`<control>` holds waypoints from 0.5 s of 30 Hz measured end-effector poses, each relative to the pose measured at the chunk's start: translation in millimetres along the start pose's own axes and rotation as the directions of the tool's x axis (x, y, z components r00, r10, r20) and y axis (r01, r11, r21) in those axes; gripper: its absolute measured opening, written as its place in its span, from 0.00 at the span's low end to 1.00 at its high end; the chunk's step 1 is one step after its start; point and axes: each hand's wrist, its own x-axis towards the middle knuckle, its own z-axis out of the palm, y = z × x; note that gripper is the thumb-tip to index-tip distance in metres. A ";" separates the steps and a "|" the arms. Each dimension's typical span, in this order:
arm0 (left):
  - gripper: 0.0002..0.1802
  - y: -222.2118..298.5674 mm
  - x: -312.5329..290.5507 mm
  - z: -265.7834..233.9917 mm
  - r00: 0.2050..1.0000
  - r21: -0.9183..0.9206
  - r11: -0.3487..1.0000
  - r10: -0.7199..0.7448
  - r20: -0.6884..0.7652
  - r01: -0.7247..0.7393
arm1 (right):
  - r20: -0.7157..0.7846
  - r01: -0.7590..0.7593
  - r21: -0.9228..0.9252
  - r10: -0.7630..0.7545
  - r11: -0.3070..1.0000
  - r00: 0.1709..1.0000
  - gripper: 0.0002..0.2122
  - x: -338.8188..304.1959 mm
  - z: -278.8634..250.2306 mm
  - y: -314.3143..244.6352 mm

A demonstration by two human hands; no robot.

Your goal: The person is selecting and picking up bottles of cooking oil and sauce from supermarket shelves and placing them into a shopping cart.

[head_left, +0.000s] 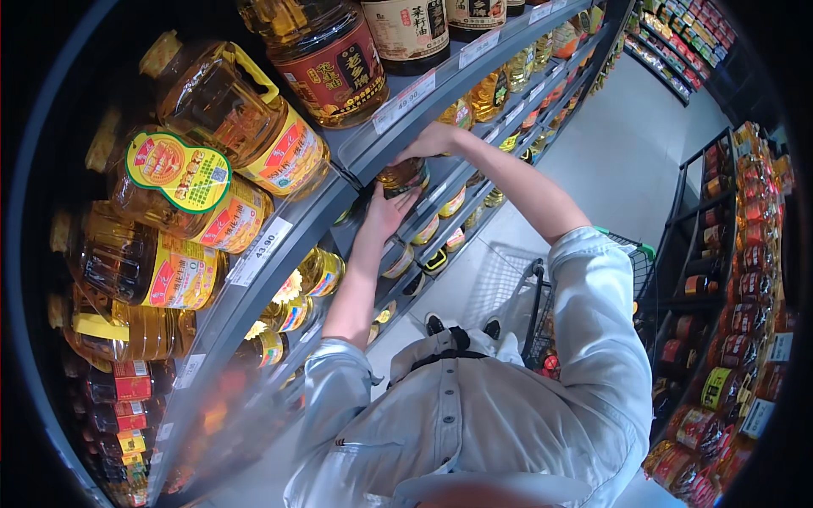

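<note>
Both of my arms reach to a lower shelf, under the front edge of the upper one. Between my hands is a bottle of golden-brown oil [401, 176], partly hidden by the shelf edge. My left hand [393, 208] rests against its near end, thumb up and fingers spread along it. On its far side is my right hand [434, 140], bent over the bottle with fingertips out of sight beneath the shelf edge. Above them, a large oil bottle with a dark red label [332, 80] stands on the upper shelf.
Large yellow-labelled oil jugs [190, 262] line the upper shelf at left, behind a rail with price tags [260, 251]. A shopping cart [542, 317] stands by my right side. Across the aisle is a rack of packaged goods [749, 296]. Grey floor [584, 161] runs between.
</note>
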 end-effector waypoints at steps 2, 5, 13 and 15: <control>0.42 2.1 3.6 -2.9 1.000 0.011 1.000 -0.010 0.011 0.009 | -0.108 0.072 0.030 -0.068 0.997 0.992 0.24 8.6 12.1 14.2; 0.44 -1.9 6.8 -5.1 0.999 0.060 0.997 -0.052 0.009 0.052 | -0.270 0.198 -0.047 -0.203 0.979 0.941 0.23 15.2 16.8 34.5; 0.41 -5.6 17.3 -4.6 0.997 0.033 0.999 0.033 0.067 -0.035 | -0.153 0.202 -0.385 -0.278 0.901 0.948 0.21 17.1 -0.7 27.5; 0.40 -6.3 16.1 -1.9 0.999 0.011 1.000 0.020 0.036 -0.021 | -0.174 0.211 -0.381 -0.294 0.900 0.940 0.21 13.7 0.8 26.1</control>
